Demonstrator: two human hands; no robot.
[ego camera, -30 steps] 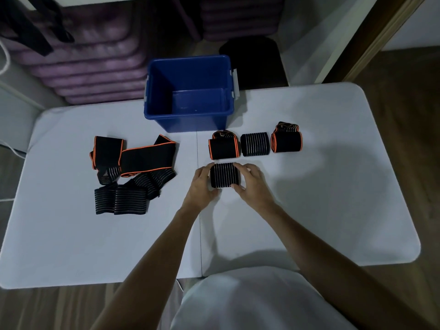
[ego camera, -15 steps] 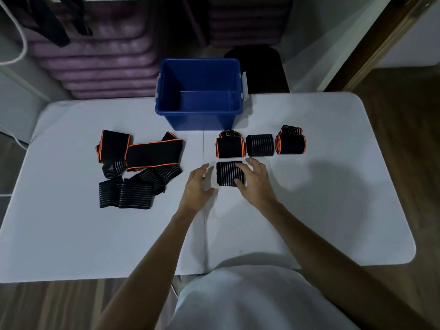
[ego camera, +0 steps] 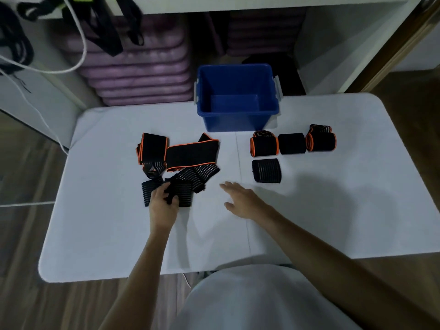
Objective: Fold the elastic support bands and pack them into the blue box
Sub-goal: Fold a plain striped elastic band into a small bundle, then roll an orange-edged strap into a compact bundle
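Note:
The blue box stands empty at the table's far edge. To its front right lie several folded bands: an orange-edged one, a plain black one, another orange-edged one, and a striped one in front of them. On the left is a heap of unfolded bands. My left hand pinches a striped black band at the heap's near edge. My right hand hovers open over the table, between the heap and the folded striped band.
The white table has rounded corners and a seam down its middle. Purple mats are stacked behind it. Black straps and a white cord hang at the top left. Wooden floor surrounds the table.
Both hands have left the folded striped band, which now lies alone. My left hand moved left and took hold of a striped band in the heap. My right hand drifted left, open.

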